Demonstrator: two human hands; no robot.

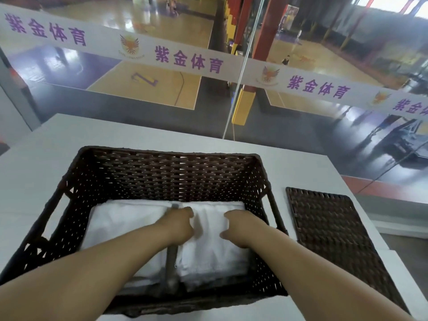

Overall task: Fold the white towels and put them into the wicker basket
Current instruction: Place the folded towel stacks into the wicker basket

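Observation:
A dark brown wicker basket stands on the white table in front of me. Inside it lie two folded white towel stacks side by side: a left one and a right one. Both my arms reach down into the basket. My left hand grips the left edge of the right towel stack, fingers curled under it. My right hand grips the same stack at its right side, fingers curled down onto the cloth. A narrow gap between the stacks shows the basket floor.
A flat wicker lid lies on the white table right of the basket. Beyond the table's far edge a glass railing with a printed banner overlooks a sports court below.

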